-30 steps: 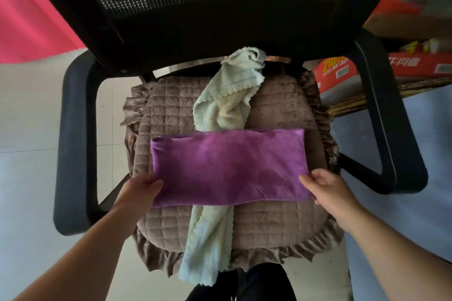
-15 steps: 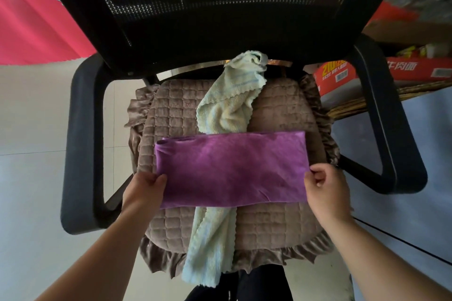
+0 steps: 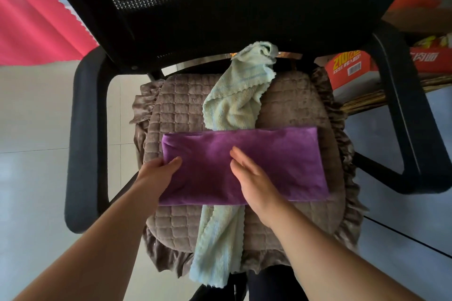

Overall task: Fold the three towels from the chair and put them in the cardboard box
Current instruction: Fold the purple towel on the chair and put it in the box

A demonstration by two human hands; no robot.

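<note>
A purple towel [image 3: 281, 156], folded into a long strip, lies across the brown quilted cushion [image 3: 176, 105] of a black office chair [image 3: 220, 7]. My left hand [image 3: 159, 173] holds its left end, thumb on top. My right hand [image 3: 249, 178] lies flat on the middle of the strip, fingers straight. A pale green towel [image 3: 234, 102] runs unfolded under the purple one, from the chair's back down over the cushion's front edge. No third towel and no cardboard box can be made out.
Black armrests [image 3: 83, 144] flank the seat on both sides. A red printed carton [image 3: 347, 68] sits on a shelf behind the right armrest. Red cloth [image 3: 31, 19] hangs at the upper left. Pale tiled floor surrounds the chair.
My right hand left the towel's right end and moved left onto the middle of the strip, now flat. My left hand stayed at the left end.
</note>
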